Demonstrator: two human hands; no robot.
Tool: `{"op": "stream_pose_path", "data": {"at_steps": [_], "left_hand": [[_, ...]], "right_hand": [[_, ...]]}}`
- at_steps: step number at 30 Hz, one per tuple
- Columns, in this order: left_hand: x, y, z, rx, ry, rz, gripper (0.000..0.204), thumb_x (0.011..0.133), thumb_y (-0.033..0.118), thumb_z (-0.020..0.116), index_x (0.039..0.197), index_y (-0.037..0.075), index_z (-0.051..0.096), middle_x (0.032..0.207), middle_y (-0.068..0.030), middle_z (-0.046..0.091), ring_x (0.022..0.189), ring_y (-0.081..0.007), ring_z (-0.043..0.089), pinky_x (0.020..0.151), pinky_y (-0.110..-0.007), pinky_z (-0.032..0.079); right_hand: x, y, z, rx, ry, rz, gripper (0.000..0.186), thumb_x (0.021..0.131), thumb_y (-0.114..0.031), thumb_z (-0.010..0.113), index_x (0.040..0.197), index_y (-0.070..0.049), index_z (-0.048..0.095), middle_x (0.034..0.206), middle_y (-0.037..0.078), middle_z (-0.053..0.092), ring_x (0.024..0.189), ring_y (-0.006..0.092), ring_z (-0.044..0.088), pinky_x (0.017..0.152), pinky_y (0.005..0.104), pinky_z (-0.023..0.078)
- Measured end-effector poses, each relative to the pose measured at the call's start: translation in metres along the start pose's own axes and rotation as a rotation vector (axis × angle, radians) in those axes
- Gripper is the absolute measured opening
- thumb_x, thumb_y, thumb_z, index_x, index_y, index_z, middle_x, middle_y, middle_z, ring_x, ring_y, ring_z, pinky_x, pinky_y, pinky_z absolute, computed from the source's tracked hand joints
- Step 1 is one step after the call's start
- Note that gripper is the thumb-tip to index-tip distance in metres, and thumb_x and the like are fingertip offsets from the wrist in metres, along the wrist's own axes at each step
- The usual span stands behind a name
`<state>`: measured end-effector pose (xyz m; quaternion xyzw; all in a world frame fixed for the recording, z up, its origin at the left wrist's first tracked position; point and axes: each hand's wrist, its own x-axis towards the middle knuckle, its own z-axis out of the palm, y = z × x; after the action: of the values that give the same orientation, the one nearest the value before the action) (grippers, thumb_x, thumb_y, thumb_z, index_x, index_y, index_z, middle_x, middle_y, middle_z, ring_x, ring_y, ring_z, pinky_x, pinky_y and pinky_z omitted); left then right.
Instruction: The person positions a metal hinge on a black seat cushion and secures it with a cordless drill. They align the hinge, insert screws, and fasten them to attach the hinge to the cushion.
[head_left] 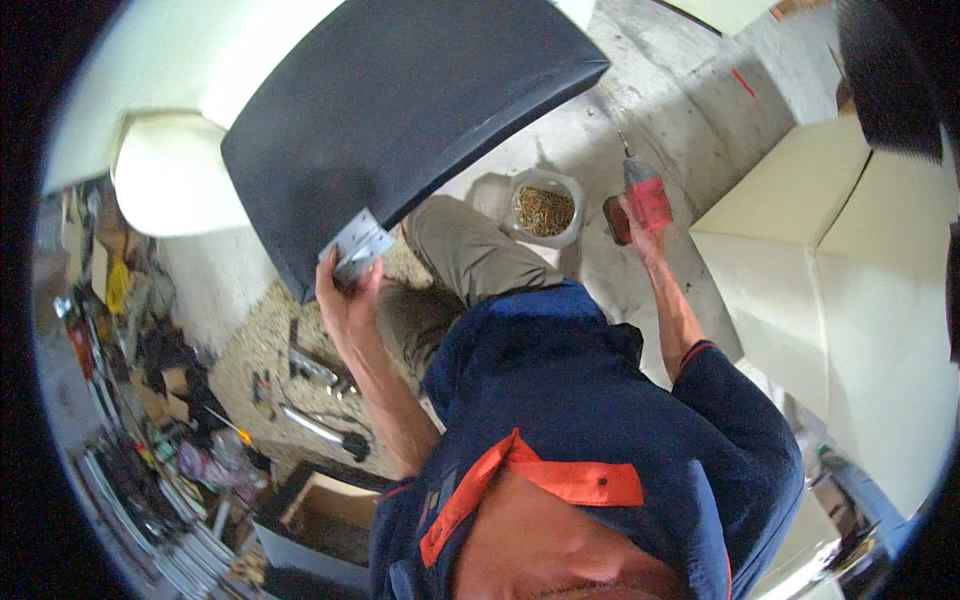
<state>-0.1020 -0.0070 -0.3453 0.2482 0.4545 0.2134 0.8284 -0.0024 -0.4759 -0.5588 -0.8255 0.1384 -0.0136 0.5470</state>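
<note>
My left hand (pixel 346 300) is closed on a pale metal bracket plate (pixel 358 242) with dark holes, beside the near left corner of a large black upholstered piece (pixel 400 100). To the right, my right hand (pixel 643 235) grips the handle of a red cordless drill (pixel 650 203). A long thin bit (pixel 626 140) points away from me toward the piece's right corner, apart from it. Between my hands stands a whitish plastic tub (pixel 572 232) holding many brass-coloured screws (pixel 543 211).
Cream upholstered blocks (pixel 770 240) stand at the right, and a pale rounded cushion (pixel 170 175) at the left. Tools (pixel 315 368) and scattered hardware lie on the floor at left. Near my left elbow is an open box (pixel 335 515). Metal rods (pixel 150 535) fill the lower left.
</note>
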Motion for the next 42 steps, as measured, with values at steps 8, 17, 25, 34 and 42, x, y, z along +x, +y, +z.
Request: {"op": "stream_pose_path", "data": {"at_steps": [8,17,25,34,42], "left_hand": [[0.01,0.007,-0.009,0.017,-0.051,-0.038,0.036,0.09,0.018,0.071,0.12,0.003,0.06,0.124,-0.0173,0.063,0.115,-0.0382,0.058,0.098,-0.06,0.047],[0.012,0.01,-0.012,-0.013,-0.105,-0.046,0.038,0.088,0.015,0.07,0.122,0.003,0.059,0.127,-0.0192,0.062,0.119,-0.0417,0.056,0.102,-0.067,0.042],[0.019,0.013,-0.016,-0.063,-0.121,-0.085,0.037,0.087,0.012,0.069,0.121,0.003,0.059,0.129,-0.0202,0.062,0.124,-0.0426,0.055,0.107,-0.068,0.039],[0.014,0.01,-0.007,-0.049,-0.083,-0.057,0.037,0.085,0.009,0.07,0.12,0.003,0.059,0.129,-0.0199,0.061,0.126,-0.0412,0.054,0.108,-0.069,0.037],[0.007,0.003,-0.003,-0.085,-0.038,-0.066,0.041,0.089,0.012,0.07,0.127,0.005,0.058,0.131,-0.0186,0.061,0.124,-0.0391,0.055,0.108,-0.067,0.039]], "right_hand": [[0.017,0.067,0.033,-0.259,0.158,-0.496,0.035,0.089,-0.022,0.077,0.119,-0.007,0.069,0.113,0.011,0.073,0.109,0.0277,0.068,0.095,0.0371,0.051],[-0.01,0.115,0.02,-0.331,0.049,-0.564,0.035,0.09,-0.022,0.076,0.12,-0.005,0.068,0.114,0.014,0.072,0.11,0.0306,0.067,0.095,0.0376,0.052],[0.032,0.129,-0.041,0.011,0.092,0.042,0.038,0.095,-0.027,0.067,0.121,0.0,0.066,0.106,0.014,0.072,0.097,0.0249,0.07,0.086,0.0365,0.054],[0.13,-0.022,-0.039,0.471,-0.229,0.339,0.037,0.092,-0.041,0.071,0.103,-0.006,0.07,0.093,0.004,0.069,0.079,0.0151,0.064,0.072,0.03,0.05],[0.143,-0.047,-0.034,0.297,-0.458,0.372,0.026,0.088,-0.037,0.077,0.088,-0.012,0.07,0.076,-0.003,0.062,0.069,0.0101,0.057,0.069,0.0285,0.048]]}}
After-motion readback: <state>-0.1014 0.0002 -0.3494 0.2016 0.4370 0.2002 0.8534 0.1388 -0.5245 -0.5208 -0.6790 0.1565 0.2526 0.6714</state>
